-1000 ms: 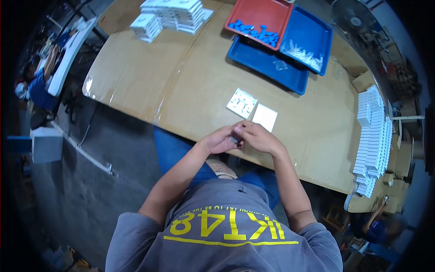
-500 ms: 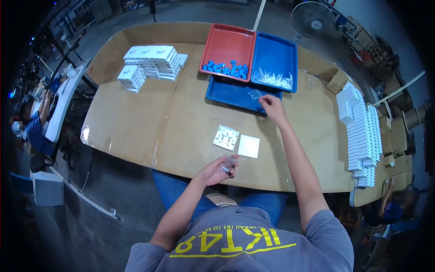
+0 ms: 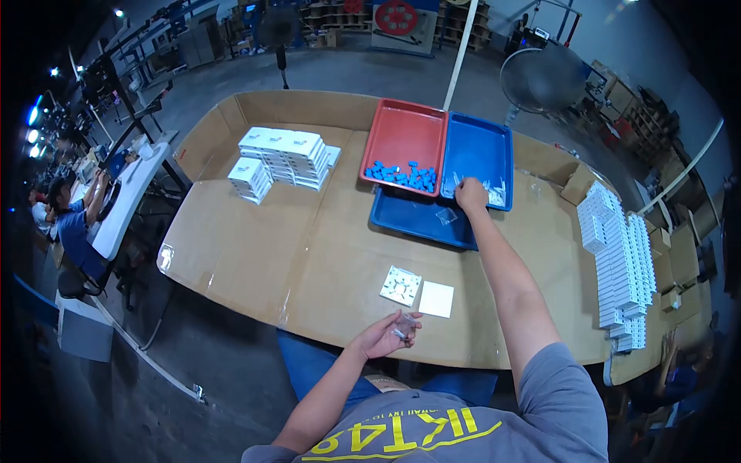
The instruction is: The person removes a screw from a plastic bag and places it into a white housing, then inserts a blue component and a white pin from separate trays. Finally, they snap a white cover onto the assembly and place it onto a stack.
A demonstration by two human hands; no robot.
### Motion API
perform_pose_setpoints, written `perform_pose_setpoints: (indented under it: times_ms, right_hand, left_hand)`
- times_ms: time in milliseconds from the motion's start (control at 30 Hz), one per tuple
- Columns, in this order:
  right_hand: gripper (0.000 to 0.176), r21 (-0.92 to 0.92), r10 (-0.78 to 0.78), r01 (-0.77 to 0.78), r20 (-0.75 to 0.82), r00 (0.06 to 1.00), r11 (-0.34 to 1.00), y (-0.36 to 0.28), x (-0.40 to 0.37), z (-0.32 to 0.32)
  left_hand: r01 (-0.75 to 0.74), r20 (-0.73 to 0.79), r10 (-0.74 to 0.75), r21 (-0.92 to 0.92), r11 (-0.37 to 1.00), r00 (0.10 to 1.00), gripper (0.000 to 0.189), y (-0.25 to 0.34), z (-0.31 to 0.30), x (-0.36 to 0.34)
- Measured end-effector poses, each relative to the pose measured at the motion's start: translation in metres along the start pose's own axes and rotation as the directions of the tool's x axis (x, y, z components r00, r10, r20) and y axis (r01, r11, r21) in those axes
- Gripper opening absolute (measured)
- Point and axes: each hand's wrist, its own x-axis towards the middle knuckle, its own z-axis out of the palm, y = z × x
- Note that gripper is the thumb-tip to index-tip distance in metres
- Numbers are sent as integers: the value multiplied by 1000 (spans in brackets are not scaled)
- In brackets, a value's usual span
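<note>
The left hand (image 3: 386, 336) cupped a small clear bag (image 3: 403, 324) loosely at the worktop (image 3: 309, 247) edge (a slack hold), so it might slip floorward. The right hand (image 3: 470, 194) reached far into the blue tray (image 3: 482, 147) among white parts (image 3: 494, 187); whether it pinched one, I could not tell.

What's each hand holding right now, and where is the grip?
Left hand pinches a small clear bag by one end, at its fingertips. Right hand is among the white parts in the far blue tray; a grip cannot be told.
</note>
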Motion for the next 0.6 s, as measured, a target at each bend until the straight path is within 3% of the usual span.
perform_pose_setpoints:
  times_ms: [33, 67, 200, 300, 333, 533, 600]
  right_hand:
    - [19, -66, 5, -7, -21, 1000, 998, -4, 1, -1]
    - [27, -55, 97, -89, 153, 984, 994, -7, 7, -5]
    - [25, -109, 127, -116, 100, 987, 987, -16, 7, -4]
    - [27, -78, 109, -112, -36, 993, 991, -14, 7, 7]
    - [27, -70, 149, -150, -19, 989, 986, -15, 7, 8]
    - [29, -180, 17, -30, -70, 997, 983, -13, 3, 9]
    - [30, -132, 43, -52, -65, 997, 990, -12, 3, 8]
  left_hand:
    - [7, 4, -7, -6, 1000, 1000, 58, 1, 0, 0]
    - [13, 15, -13, -3, 1000, 1000, 58, 1, -1, 0]
    - [40, 31, -40, -17, 999, 999, 57, 3, 1, 1]
    - [48, 12, -48, -14, 999, 999, 56, 3, 4, 1]
    - [52, 14, -52, -23, 998, 999, 55, 4, 6, 0]
    - [53, 16, -52, -23, 998, 998, 55, 4, 5, 1]
    - [55, 16, -55, -16, 998, 998, 56, 4, 6, 1]
